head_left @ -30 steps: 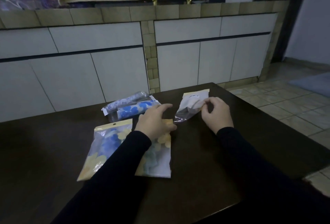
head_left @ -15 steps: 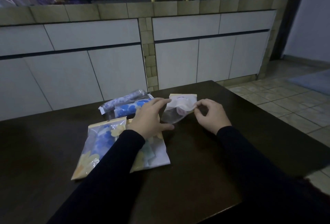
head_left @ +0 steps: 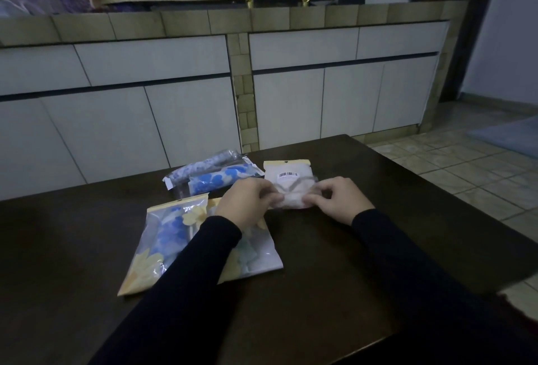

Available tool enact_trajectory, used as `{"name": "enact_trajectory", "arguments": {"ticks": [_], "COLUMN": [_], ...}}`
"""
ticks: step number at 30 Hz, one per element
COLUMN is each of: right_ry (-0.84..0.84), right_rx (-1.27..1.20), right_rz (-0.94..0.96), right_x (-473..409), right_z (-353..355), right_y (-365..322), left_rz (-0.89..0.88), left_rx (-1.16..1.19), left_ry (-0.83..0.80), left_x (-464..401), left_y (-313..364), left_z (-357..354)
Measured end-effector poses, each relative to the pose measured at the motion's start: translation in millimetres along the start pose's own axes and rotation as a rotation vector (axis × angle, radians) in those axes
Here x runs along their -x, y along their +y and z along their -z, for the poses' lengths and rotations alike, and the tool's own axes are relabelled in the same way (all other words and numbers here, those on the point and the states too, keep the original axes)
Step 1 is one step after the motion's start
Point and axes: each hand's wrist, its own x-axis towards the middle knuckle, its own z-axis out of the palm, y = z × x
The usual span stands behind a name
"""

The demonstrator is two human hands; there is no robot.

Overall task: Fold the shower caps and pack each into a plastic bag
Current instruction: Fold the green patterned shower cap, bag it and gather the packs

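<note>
A small clear plastic bag with a barcode label and a cream header strip lies on the dark table, with something pale inside. My left hand pinches its near left edge and my right hand pinches its near right edge. Two flat bags with blue and yellow flower caps lie by my left arm: one at the left, another partly under my forearm. Two rolled blue-patterned packs lie further back.
White cabinet doors under a tiled counter stand just behind the table's far edge. Tiled floor lies to the right, past the table's right edge. Bare table top spreads in front of and between my arms.
The small bag swung from a tilt at the right to lying square in front of me. My left hand left the flat flower bag and took the small bag's left edge.
</note>
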Motion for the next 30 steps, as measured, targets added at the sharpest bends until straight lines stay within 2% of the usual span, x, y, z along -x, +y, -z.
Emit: {"name": "enact_trajectory", "arguments": {"ticks": [4, 7, 12, 17, 20, 23, 26, 30], "right_ry": [-0.014, -0.005, 0.068, 0.097, 0.077, 0.063, 0.097, 0.153], "right_rx": [-0.144, -0.187, -0.04, 0.098, 0.17, 0.201, 0.029, -0.618], "right_rz": [-0.133, -0.247, -0.338, -0.389, -0.444, -0.455, -0.385, -0.272], "right_x": [-2.5, -7.9, -10.8, -13.1, -17.9, -19.2, -18.4, -13.2], "right_z": [-2.5, -6.1, -9.5, -13.8, -17.9, -17.6, -14.9, -16.4], "right_y": [3.4, 2.9, -2.4, -10.2, -11.0, -7.6, -4.3, -16.6], "left_rz": [0.095, 0.158, 0.274, 0.364, 0.357, 0.325, 0.238, 0.19], "left_rx": [0.046, 0.004, 0.052, -0.066, -0.179, -0.095, 0.103, 0.463], "left_ry": [0.022, -0.026, -0.038, 0.001, -0.034, 0.004, 0.13, 0.167], "left_x": [-7.3, -17.3, -33.1, -43.1, -45.5, -43.0, -35.5, -28.7], "left_y": [4.0, 5.2, 2.0, -0.6, 2.1, 3.6, 4.9, 4.6], "left_z": [-0.9, -2.7, -12.8, -21.7, -25.3, -24.1, -19.1, -3.4]}}
